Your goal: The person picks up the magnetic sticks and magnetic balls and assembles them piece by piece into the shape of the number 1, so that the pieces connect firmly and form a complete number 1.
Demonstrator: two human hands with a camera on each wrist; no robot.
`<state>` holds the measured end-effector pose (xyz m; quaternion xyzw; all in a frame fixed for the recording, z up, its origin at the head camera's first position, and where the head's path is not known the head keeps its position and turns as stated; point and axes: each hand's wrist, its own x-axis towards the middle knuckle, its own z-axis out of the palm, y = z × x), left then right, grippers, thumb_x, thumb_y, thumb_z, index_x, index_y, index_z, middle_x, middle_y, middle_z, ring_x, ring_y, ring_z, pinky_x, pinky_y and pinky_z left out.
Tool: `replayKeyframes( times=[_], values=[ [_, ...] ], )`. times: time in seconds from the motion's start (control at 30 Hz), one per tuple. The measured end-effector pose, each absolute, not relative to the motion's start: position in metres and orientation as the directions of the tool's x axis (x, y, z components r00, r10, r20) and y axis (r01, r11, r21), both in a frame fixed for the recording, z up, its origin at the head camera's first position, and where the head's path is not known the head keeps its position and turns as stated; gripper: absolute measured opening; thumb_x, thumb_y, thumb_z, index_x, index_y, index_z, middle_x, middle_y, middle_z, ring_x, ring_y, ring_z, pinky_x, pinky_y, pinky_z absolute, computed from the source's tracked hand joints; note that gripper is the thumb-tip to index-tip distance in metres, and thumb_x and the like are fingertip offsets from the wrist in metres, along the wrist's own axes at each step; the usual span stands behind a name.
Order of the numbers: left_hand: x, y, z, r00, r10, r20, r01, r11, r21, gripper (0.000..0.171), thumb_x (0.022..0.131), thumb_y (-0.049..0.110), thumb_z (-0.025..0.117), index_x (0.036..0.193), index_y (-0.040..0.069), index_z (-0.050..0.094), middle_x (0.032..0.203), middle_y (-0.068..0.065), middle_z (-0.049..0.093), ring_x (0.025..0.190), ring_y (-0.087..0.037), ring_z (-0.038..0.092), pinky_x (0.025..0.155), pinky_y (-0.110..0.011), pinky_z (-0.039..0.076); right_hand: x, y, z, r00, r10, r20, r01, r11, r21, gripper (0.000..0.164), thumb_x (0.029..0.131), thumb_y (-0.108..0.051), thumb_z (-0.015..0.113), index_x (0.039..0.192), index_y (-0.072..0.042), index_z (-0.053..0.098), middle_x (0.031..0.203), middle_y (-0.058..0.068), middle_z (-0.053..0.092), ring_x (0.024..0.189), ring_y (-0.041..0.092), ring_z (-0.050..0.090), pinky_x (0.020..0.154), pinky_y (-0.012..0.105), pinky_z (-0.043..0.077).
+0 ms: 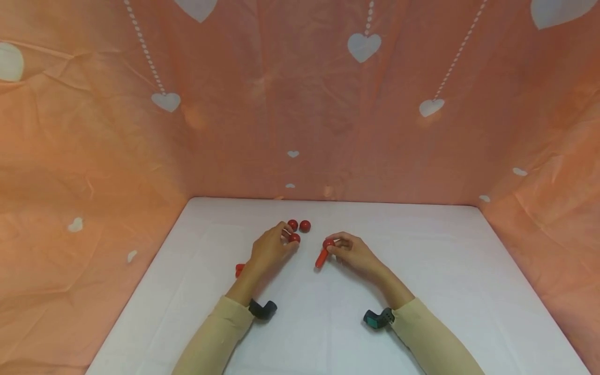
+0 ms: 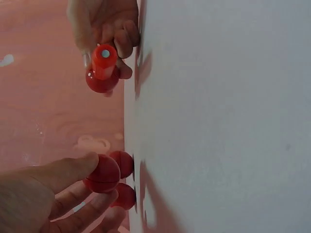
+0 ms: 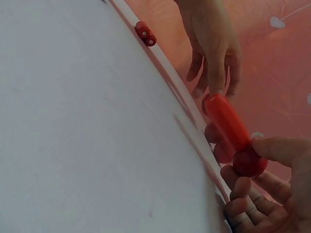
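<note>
My left hand (image 1: pixel 273 245) pinches a red ball (image 2: pixel 102 174) between thumb and fingers, close over the white table. Just beyond it, two more red balls (image 1: pixel 305 226) sit side by side on the table. To the right, my right hand (image 1: pixel 357 254) holds another red ball (image 3: pixel 250 162) with thumb and fingertips. A red rod (image 3: pixel 227 121) is joined to that ball and points toward the near side of the table; its free end shows a small pale dot in the left wrist view. Beside my left forearm lie two red rods (image 3: pixel 145 33), partly hidden in the head view.
The white table (image 1: pixel 445 271) is enclosed by orange cloth walls (image 1: pixel 319 104) printed with white hearts. Dark wrist-worn cameras (image 1: pixel 263 310) stick out from both wrists, low over the table. Light yellow sleeves (image 1: pixel 213 333) cover the forearms.
</note>
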<state>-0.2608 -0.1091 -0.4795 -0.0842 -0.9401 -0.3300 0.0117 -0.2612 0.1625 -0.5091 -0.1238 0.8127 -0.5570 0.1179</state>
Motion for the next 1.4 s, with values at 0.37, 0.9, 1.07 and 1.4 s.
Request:
replayKeyframes(
  times=[0.37,0.9,1.07,1.4],
  values=[
    [-0.252,-0.104,-0.47,-0.973,0.229,0.015,0.175,0.696,0.697,0.032,0.097,0.032,0.081,0.126,0.019,0.073,0.112,-0.001,0.075,0.102,-0.022,0.069,0.088,-0.044,0.058,-0.262,0.164,-0.511,-0.942,-0.33,-0.068,-0.063,0.37,-0.927,0.034,0.103,-0.028,0.074,0.133,-0.012,0.069,0.102,0.006,0.073,0.087,0.019,0.062,0.076,0.03,0.052],
    [-0.24,-0.107,-0.471,-0.931,0.364,-0.029,0.189,0.546,0.816,0.031,0.097,0.02,0.082,0.125,0.014,0.07,0.119,-0.007,0.075,0.104,-0.024,0.071,0.092,-0.043,0.06,-0.263,0.166,-0.51,-0.939,-0.338,-0.059,-0.066,0.346,-0.936,0.034,0.103,-0.026,0.074,0.132,-0.008,0.068,0.099,0.008,0.072,0.081,0.021,0.062,0.072,0.031,0.052],
    [-0.233,-0.111,-0.469,-0.922,0.383,-0.057,0.181,0.557,0.81,0.028,0.097,0.024,0.082,0.121,0.016,0.07,0.12,-0.004,0.074,0.104,-0.023,0.07,0.091,-0.043,0.06,-0.263,0.166,-0.509,-0.94,-0.335,-0.069,-0.054,0.347,-0.936,0.035,0.103,-0.027,0.074,0.132,-0.009,0.068,0.101,0.008,0.072,0.083,0.022,0.061,0.074,0.032,0.052],
    [-0.228,-0.113,-0.477,-0.886,0.461,-0.049,0.239,0.544,0.804,0.027,0.098,0.026,0.082,0.121,0.02,0.069,0.119,-0.004,0.074,0.104,-0.023,0.07,0.092,-0.045,0.06,-0.262,0.166,-0.507,-0.935,-0.352,-0.053,-0.065,0.317,-0.946,0.034,0.104,-0.026,0.073,0.132,-0.007,0.067,0.102,0.008,0.075,0.083,0.021,0.062,0.072,0.03,0.052]
  ],
)
